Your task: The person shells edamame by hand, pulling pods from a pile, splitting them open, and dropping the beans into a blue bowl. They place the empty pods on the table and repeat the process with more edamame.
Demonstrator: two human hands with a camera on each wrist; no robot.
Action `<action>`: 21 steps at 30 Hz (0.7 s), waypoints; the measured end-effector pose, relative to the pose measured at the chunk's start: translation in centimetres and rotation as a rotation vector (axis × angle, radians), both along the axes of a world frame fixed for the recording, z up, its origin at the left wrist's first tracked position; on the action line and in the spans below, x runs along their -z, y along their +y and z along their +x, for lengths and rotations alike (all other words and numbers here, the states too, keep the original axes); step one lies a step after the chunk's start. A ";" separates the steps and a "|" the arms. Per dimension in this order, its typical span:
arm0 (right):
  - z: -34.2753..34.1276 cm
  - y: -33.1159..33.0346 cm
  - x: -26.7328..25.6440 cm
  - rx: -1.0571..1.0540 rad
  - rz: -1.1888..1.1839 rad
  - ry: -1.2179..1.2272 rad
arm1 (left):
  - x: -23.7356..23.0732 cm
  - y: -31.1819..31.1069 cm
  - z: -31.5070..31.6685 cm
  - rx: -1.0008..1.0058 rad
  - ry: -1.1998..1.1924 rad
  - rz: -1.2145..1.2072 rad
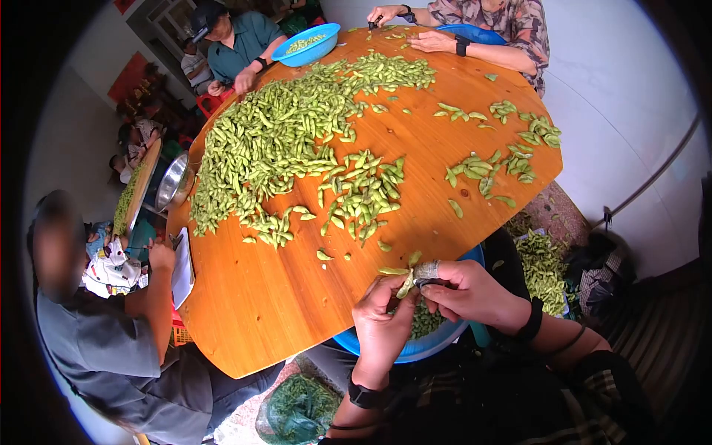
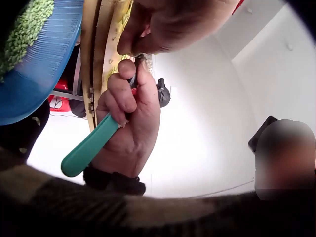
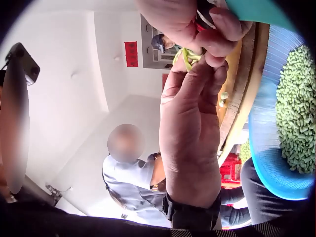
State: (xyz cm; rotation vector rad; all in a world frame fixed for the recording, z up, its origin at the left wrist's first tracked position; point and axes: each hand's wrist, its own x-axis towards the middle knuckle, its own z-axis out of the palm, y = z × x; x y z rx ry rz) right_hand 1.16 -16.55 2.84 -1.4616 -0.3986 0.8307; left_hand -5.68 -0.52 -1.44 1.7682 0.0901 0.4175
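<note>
Over the table's near edge, my left hand (image 1: 386, 322) pinches a green soybean pod (image 1: 406, 284) between thumb and fingers. My right hand (image 1: 475, 289), with grey tape round one finger, meets it at the pod. In the left wrist view, the right hand's fingers curl round a tool with a teal handle (image 2: 89, 150); its dark working end is mostly hidden between the two hands. Below the hands stands a blue basin (image 1: 400, 360) with shelled green beans (image 3: 298, 113) in it.
A large pile of pods (image 1: 274, 141) covers the far left of the wooden table (image 1: 274, 326). Smaller heaps lie at right. Other people sit around it, one by a blue bowl (image 1: 326, 49). A green mesh bag (image 1: 297, 408) and more pods (image 1: 541, 271) are on the floor.
</note>
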 end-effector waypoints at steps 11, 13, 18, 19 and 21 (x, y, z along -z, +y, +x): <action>0.4 0.0 0.2 0.011 -0.024 0.004 | -0.7 1.4 -0.1 0.207 0.199 -0.679; 0.1 0.5 0.7 0.032 -0.047 -0.110 | -0.8 0.8 0.1 0.174 0.187 -0.804; -0.7 1.7 1.3 0.117 0.149 -0.452 | 0.3 -0.5 0.2 0.092 0.038 -0.389; -0.7 1.1 -0.1 0.094 0.084 -0.260 | 0.9 -0.4 0.1 0.089 0.038 -0.391; -0.5 1.0 0.3 0.100 0.048 -0.158 | 1.8 -0.3 0.0 0.048 0.003 -0.196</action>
